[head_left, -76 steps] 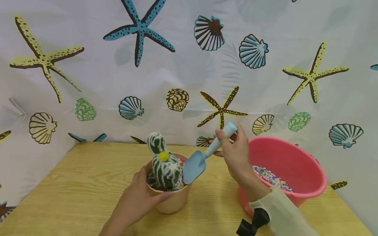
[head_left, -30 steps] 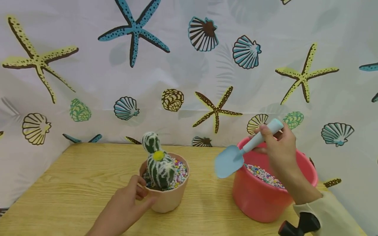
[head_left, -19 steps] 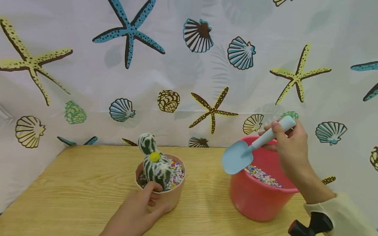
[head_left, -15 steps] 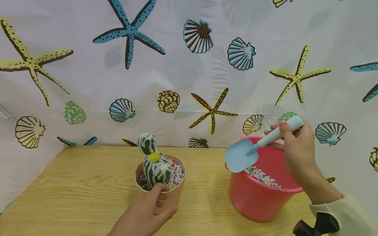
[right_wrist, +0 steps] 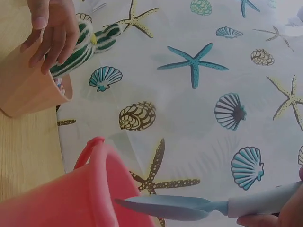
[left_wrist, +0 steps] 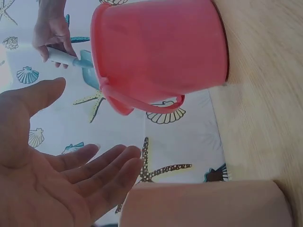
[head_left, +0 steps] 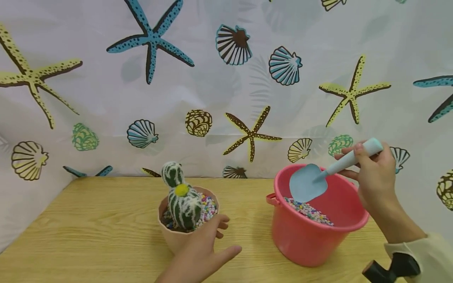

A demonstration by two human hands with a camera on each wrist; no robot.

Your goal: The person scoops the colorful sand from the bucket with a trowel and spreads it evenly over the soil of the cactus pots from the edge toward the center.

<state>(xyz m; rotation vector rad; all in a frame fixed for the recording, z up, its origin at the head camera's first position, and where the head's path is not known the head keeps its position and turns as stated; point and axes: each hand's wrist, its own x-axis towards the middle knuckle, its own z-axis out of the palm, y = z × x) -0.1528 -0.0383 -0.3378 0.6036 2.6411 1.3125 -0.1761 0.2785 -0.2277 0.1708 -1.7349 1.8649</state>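
Observation:
My right hand (head_left: 376,177) grips the pale blue handle of a small trowel (head_left: 308,184). Its blade hangs over the opening of a pink bucket (head_left: 308,239), which holds multicoloured pebbles (head_left: 311,213). In front of a peach plant pot (head_left: 171,236), my left hand (head_left: 201,245) reaches with loosely extended fingers and holds nothing. A striped green-and-white cactus (head_left: 184,210) with a yellow flower stands in that pot, with coloured pebbles round its base. The left wrist view shows the left palm (left_wrist: 52,189) facing the bucket, thumb and fingers apart.
Pot and bucket stand apart on a light wooden table (head_left: 106,224). Behind them hangs a white cloth (head_left: 212,90) printed with starfish and shells. A pink handle (left_wrist: 142,101) hangs at the bucket's side. A black wrist device (head_left: 391,269) sits by the right sleeve.
The trowel has moved right, from the pot to over the bucket. My left hand has let go of the pot and shifted right across its front. The whole head view has shifted slightly.

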